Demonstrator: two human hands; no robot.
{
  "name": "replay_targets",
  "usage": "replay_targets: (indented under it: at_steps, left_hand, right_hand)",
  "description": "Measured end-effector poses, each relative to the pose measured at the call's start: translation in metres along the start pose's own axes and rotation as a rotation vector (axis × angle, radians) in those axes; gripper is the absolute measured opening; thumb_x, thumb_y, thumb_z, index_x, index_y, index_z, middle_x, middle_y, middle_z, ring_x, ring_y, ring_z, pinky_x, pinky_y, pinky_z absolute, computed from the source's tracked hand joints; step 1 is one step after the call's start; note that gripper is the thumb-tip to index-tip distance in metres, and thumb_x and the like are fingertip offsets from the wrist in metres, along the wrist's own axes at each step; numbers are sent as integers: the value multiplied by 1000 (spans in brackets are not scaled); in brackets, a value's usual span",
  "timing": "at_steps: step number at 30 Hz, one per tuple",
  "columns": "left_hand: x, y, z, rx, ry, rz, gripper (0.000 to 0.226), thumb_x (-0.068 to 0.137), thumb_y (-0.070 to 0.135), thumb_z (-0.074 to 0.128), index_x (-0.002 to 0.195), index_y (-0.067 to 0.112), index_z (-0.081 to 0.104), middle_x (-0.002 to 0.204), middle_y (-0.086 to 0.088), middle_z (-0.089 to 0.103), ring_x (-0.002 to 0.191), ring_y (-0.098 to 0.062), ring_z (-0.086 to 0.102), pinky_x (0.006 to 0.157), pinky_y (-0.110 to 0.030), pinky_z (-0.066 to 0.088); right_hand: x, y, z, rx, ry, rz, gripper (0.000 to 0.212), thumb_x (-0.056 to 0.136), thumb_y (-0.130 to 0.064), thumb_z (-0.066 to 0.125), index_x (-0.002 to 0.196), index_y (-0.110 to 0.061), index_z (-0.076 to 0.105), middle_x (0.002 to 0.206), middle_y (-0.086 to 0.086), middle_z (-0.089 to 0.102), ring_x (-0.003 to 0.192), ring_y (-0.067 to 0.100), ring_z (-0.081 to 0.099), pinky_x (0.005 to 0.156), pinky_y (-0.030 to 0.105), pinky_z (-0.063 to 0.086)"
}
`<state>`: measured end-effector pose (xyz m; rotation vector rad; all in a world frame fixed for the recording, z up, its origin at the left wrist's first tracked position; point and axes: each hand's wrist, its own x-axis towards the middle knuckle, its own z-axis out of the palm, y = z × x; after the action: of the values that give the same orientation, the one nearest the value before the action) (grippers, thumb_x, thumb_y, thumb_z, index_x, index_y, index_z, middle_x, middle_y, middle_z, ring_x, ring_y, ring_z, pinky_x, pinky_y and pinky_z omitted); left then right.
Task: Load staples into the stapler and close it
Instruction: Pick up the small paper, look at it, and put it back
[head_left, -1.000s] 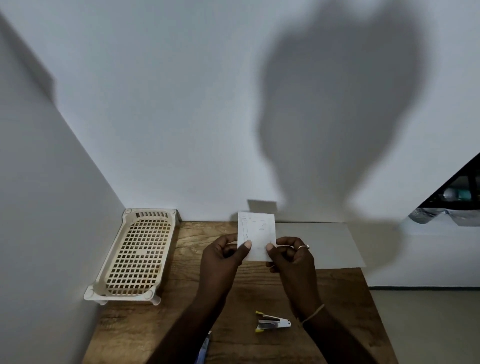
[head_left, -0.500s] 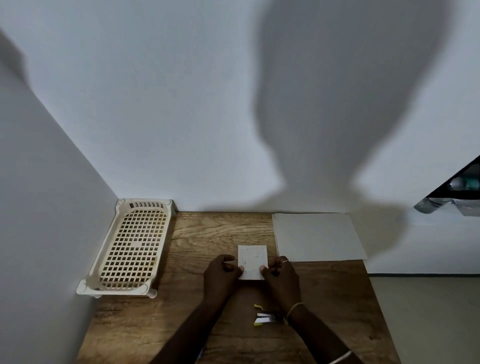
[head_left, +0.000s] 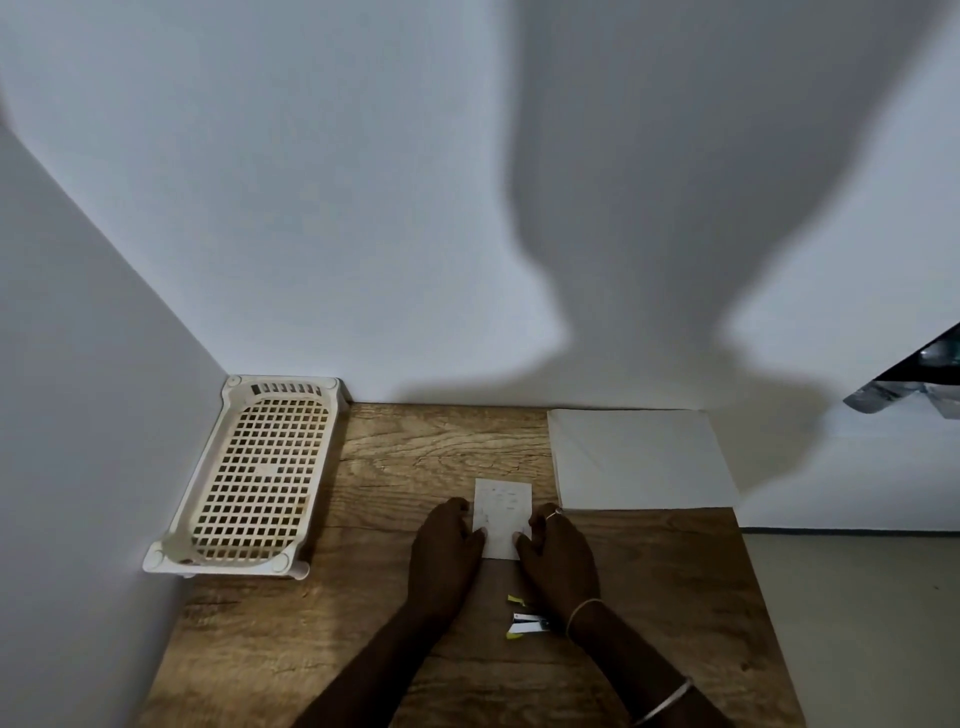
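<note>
A small white card (head_left: 502, 512) lies flat on the wooden table (head_left: 395, 639). My left hand (head_left: 448, 553) pinches its lower left edge and my right hand (head_left: 558, 556) pinches its lower right edge. A small white and yellow stapler (head_left: 524, 621) lies open on the table behind my right wrist, partly hidden by it. No staples can be made out.
A cream perforated plastic tray (head_left: 254, 478) stands at the table's back left, against the wall. A stack of white paper (head_left: 639, 457) lies at the back right. The walls close in at the back and left. The table's right edge drops to the floor.
Both hands have lowered the white card from in front of the wall down onto the table. The stapler has stayed in place.
</note>
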<state>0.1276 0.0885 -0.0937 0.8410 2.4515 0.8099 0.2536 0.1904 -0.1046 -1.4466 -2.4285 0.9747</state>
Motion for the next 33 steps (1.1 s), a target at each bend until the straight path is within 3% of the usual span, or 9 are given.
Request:
replay_targets:
  at_steps: [3, 5, 7, 9, 14, 17, 19, 21, 33]
  left_hand:
    - [-7, -3, -7, 39, 33, 122, 34, 96, 28, 66, 128, 17, 63, 120, 1, 62, 89, -4, 57, 68, -7, 36]
    - [-15, -11, -6, 110, -4, 299, 37, 98, 21, 62, 134, 14, 61, 135, -4, 59, 112, -15, 61, 89, -17, 46]
    - [-25, -20, 0, 275, -130, 431, 50, 102, 21, 53, 150, 11, 46, 159, -11, 40, 145, -27, 41, 116, -32, 33]
    - [-32, -25, 4, 426, -261, 462, 56, 106, 26, 42, 158, 9, 30, 168, -12, 16, 156, -32, 16, 126, -42, 13]
    - [-30, -35, 6, 578, -202, 606, 53, 93, 31, 40, 132, 6, 67, 144, -17, 59, 129, -33, 61, 100, -49, 52]
    - [-11, -33, 11, 506, -236, 617, 51, 98, 21, 53, 143, -3, 52, 154, -25, 43, 141, -39, 46, 115, -50, 35]
    - [7, -29, 10, 478, -260, 592, 60, 105, 19, 44, 157, -1, 24, 167, -22, 10, 155, -36, 15, 124, -41, 5]
    - [24, -26, 12, 463, -308, 557, 61, 108, 19, 33, 161, 5, 5, 169, -16, -10, 157, -31, -6, 123, -34, -10]
    - [82, -9, 17, 524, -359, 507, 75, 102, 16, 44, 160, 2, -1, 167, -22, -14, 157, -37, -8, 124, -39, -6]
  right_hand:
    - [-10, -1, 1, -85, 94, -129, 25, 94, -36, 62, 115, -25, 64, 113, -6, 64, 102, 10, 63, 87, 25, 53]
    - [-20, -2, 2, -172, 118, -276, 29, 93, -32, 62, 120, -21, 68, 123, -3, 67, 110, 14, 65, 93, 28, 53]
    - [-31, 2, 9, -288, 83, -425, 36, 92, -33, 63, 123, -17, 70, 129, 3, 68, 117, 20, 65, 100, 34, 50]
    - [-39, 2, 16, -329, -30, -434, 44, 99, -37, 49, 135, -15, 61, 144, 5, 58, 133, 23, 54, 113, 40, 35]
    - [-33, 5, 24, -386, -170, -398, 54, 104, -41, 29, 151, -15, 39, 161, 2, 31, 151, 20, 26, 122, 43, 7]
    - [-15, 3, 22, -400, -180, -421, 55, 105, -39, 25, 152, -13, 35, 163, 5, 26, 153, 22, 20, 123, 43, 4]
    - [0, -1, 20, -418, -191, -413, 54, 105, -37, 26, 153, -13, 34, 164, 5, 25, 154, 22, 17, 124, 45, 5]
    - [18, -4, 17, -410, -209, -391, 54, 106, -36, 25, 155, -14, 31, 166, 3, 21, 154, 20, 12, 125, 44, 4]
    - [83, -17, 4, -342, -246, -352, 50, 105, -33, 31, 153, -19, 36, 165, -3, 23, 153, 14, 15, 125, 47, 3]
